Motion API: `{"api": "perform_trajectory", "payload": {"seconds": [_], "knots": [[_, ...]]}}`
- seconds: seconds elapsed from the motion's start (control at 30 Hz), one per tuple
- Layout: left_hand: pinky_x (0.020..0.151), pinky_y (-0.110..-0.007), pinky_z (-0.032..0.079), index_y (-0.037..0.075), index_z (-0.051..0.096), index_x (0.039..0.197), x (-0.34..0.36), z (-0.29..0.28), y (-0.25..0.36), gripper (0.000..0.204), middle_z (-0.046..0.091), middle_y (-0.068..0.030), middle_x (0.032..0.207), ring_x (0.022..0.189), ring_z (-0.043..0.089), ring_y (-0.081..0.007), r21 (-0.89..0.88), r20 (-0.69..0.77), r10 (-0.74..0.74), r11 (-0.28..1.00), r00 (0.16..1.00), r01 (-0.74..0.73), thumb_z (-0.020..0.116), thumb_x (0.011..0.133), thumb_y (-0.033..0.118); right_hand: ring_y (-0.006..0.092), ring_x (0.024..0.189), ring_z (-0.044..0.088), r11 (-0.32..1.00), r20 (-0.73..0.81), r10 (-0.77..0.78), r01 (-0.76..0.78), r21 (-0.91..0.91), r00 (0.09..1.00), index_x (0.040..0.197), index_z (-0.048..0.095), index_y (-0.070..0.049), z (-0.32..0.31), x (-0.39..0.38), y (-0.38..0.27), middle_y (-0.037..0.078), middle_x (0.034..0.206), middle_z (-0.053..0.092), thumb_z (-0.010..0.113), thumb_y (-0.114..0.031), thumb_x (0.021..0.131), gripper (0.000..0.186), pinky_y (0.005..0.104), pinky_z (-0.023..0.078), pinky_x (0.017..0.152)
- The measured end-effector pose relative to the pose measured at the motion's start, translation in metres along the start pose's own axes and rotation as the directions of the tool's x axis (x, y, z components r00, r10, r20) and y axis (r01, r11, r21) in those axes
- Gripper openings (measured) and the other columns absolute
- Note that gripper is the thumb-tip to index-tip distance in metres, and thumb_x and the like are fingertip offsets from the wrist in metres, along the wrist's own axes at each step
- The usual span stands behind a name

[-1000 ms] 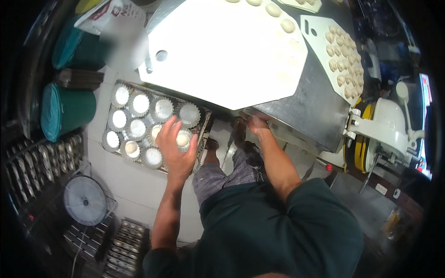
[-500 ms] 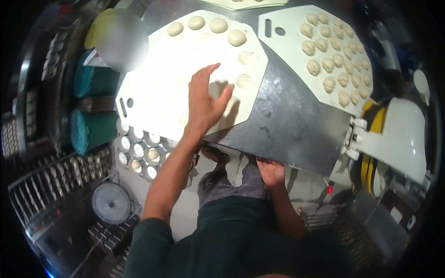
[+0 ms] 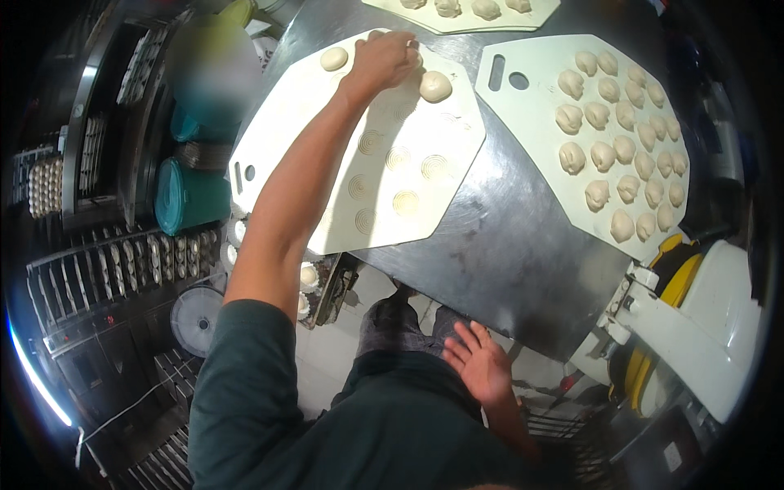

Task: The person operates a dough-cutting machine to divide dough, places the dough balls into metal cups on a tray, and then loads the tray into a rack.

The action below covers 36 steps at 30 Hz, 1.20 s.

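My left arm stretches over a white board (image 3: 445, 188) marked with ringed circles. At its far edge my left hand (image 3: 384, 62) curls its fingers down around a dough ball, which it mostly hides. To its left lies one smooth dough ball (image 3: 333, 58); just right of the hand sits another dough ball (image 3: 435, 86). My right hand (image 3: 480, 364) hangs in front of the table's near edge, palm up, fingers apart, with nothing in it.
A second white board (image 3: 543, 122) with several folded dough pieces lies to the right on the metal table (image 3: 523, 245). Part of another board (image 3: 457, 26) with dough shows at the far edge. A white machine (image 3: 694, 327) stands at right, teal bins (image 3: 192, 196) and racks at left.
My left hand has gone from open over the board's middle to the dough balls at its far edge, closing there. My right hand has come away from the table edge and spread its fingers.
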<state>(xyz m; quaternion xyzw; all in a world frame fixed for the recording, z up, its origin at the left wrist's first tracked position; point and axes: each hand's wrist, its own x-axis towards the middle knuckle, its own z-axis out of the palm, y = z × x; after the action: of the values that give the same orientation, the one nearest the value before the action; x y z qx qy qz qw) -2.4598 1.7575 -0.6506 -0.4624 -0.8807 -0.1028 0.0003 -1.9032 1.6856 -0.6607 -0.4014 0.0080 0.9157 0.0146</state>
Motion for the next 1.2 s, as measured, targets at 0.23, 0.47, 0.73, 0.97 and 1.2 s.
{"api": "perform_trajectory", "payload": {"seconds": [0.23, 0.47, 0.73, 0.97, 1.2], "knots": [[0.093, -0.047, 0.051, 0.017, 0.075, 0.115, 0.025, -0.034, 0.016, 0.042, 0.072, -0.0099, 0.116, 0.109, 0.066, -0.0335, 0.092, 0.388, -0.083, 0.994, 0.918, 0.051, 0.071, 0.080, 0.040, 0.0258, 0.114, 0.065, 0.590, 0.440, -0.032, 0.373, -0.717, 0.897, 0.140, 0.055, 0.000, 0.111, 0.018, -0.099, 0.017, 0.128, 0.065, 0.060, -0.025, 0.098, 0.049, 0.0413, 0.050, 0.102], [0.085, -0.040, 0.053, 0.007, 0.071, 0.115, -0.018, -0.039, 0.000, 0.039, 0.072, -0.0166, 0.108, 0.098, 0.068, -0.0324, -0.344, 0.153, 0.107, 0.938, 0.982, -0.048, 0.073, 0.082, 0.026, 0.0313, 0.112, 0.068, -0.493, 0.686, -0.477, 0.479, -0.726, 0.549, 0.134, 0.059, 0.003, 0.277, 0.215, -0.175, 0.022, 0.122, 0.069, 0.069, -0.021, 0.092, 0.049, 0.0388, 0.052, 0.097], [0.079, -0.040, 0.057, -0.002, 0.061, 0.124, -0.071, -0.033, -0.088, 0.040, 0.063, -0.0130, 0.116, 0.102, 0.066, -0.0244, -0.979, 0.143, -0.582, 0.034, 0.800, 0.200, 0.065, 0.096, 0.027, 0.0324, 0.101, 0.066, -0.783, 0.654, -0.163, 0.307, -0.542, 0.738, 0.112, 0.068, 0.003, 0.339, 0.263, -0.179, 0.022, 0.110, 0.067, 0.077, -0.022, 0.080, 0.041, 0.0404, 0.050, 0.089], [0.070, -0.039, 0.054, 0.001, 0.075, 0.099, -0.027, -0.029, -0.144, 0.049, 0.074, -0.0172, 0.088, 0.075, 0.070, -0.0270, -0.326, 0.147, -0.426, 0.831, 0.892, 0.451, 0.075, 0.077, 0.045, 0.0156, 0.089, 0.060, -0.069, 0.435, -0.212, 0.430, -0.900, 0.875, 0.123, 0.062, -0.006, 0.333, 0.278, -0.192, 0.001, 0.106, 0.061, 0.073, -0.017, 0.088, 0.038, 0.0278, 0.050, 0.076], [0.071, -0.041, 0.058, 0.005, 0.078, 0.079, -0.017, 0.013, -0.137, 0.024, 0.075, -0.0182, 0.085, 0.080, 0.073, -0.0316, -0.498, 0.058, -0.563, 0.699, 0.824, 0.513, 0.072, 0.064, 0.024, 0.0118, 0.103, 0.058, -0.294, 0.451, -0.375, 0.358, -0.886, 0.810, 0.120, 0.072, -0.015, 0.391, 0.383, -0.188, -0.003, 0.118, 0.066, 0.068, -0.038, 0.096, 0.034, 0.0346, 0.051, 0.083]]}}
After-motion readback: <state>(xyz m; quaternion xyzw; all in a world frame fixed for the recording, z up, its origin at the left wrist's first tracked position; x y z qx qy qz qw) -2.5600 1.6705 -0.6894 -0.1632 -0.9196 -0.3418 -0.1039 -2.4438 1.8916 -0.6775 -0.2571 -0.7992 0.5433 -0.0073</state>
